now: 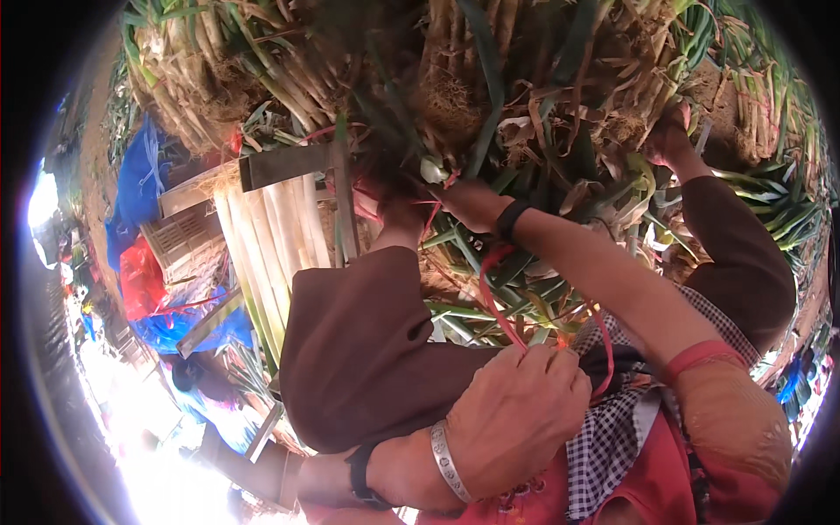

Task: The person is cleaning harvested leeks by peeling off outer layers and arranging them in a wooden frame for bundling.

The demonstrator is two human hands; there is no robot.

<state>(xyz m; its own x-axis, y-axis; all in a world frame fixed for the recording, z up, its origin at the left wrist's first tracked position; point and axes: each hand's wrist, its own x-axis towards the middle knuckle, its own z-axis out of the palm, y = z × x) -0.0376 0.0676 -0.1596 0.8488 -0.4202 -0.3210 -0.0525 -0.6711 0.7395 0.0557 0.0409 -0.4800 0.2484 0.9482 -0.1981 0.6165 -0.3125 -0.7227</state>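
Observation:
My left hand [525, 394] is closed in a fist on a thin pink-red string [494, 302], which loops up and over to its right. A silver bracelet and a dark band circle that wrist. Farther off, my right hand [472, 206] reaches in beside my bare left foot [401, 219], its fingers blurred in dark shade. Pink string runs around that foot and close to those fingers. Just beyond lies a heap of leeks [446, 96] with dry roots and green leaves. Several thick white leek stalks [271, 232] stand left of my knee.
A wooden frame [284, 166] stands over the white stalks. Farther left are a pale plastic crate [184, 241], a red bag [142, 278] and blue sheeting [136, 197]. Leek bundles [761, 109] line the far right. My bare right foot [669, 138] rests among loose leaves.

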